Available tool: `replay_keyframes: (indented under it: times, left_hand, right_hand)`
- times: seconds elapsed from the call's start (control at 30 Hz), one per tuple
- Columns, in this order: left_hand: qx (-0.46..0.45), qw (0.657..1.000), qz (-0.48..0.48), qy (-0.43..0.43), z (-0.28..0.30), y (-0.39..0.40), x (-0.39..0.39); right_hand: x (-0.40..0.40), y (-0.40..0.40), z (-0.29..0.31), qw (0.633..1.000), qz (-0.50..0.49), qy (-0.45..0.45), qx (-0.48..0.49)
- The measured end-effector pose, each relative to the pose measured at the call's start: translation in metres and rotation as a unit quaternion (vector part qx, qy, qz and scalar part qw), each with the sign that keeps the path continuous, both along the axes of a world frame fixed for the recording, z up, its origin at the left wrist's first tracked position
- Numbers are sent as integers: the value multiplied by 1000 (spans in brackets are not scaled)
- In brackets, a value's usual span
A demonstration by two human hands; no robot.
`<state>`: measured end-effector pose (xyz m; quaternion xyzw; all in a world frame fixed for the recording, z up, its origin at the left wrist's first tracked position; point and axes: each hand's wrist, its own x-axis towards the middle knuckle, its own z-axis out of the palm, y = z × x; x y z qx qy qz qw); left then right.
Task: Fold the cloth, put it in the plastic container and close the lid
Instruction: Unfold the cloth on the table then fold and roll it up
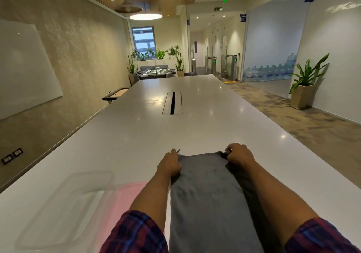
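A grey cloth point(207, 194) lies as a long strip on the white table point(175, 131), running from the near edge away from me. My left hand point(170, 164) pinches its far left corner. My right hand point(239, 155) grips the far right corner, where the fabric bunches. A clear plastic container point(64, 207) stands open at the near left. A pink lid point(125, 200) lies flat beside it, partly under my left forearm.
A cable slot point(172, 103) is set into the middle of the table. The table's right edge drops to a carpeted floor with a potted plant point(304, 84). A wall runs along the left side.
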<state>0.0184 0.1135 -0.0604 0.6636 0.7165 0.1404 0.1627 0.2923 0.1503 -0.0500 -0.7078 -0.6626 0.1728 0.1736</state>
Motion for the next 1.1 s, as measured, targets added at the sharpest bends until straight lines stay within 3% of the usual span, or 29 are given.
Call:
replay_keyframes:
  times: [0.2,0.43,0.57,0.7,0.77,0.9,1.1]
  left_hand:
    - [106,984,97,-108,11,-1,6]
    - [189,948,103,-235,43,1,6]
    - [227,948,75,-210,58,-1,1]
    - [220,970,28,-99,60,-11,-7]
    - [191,979,-3,-69,56,-18,-12]
    - [49,994,-94,-39,56,-31,-25]
    - [-186,966,-178,-28,64,-48,-29]
  right_hand:
    - [1,-1,14,994,-41,11,105]
    - [10,6,26,966,-29,159,200]
    - [14,2,32,955,5,202,219]
    - [19,-12,32,965,28,165,203]
    - [24,-20,32,975,41,129,178]
    - [36,-34,32,987,108,83,90]
    - [56,-56,37,963,224,92,-117]
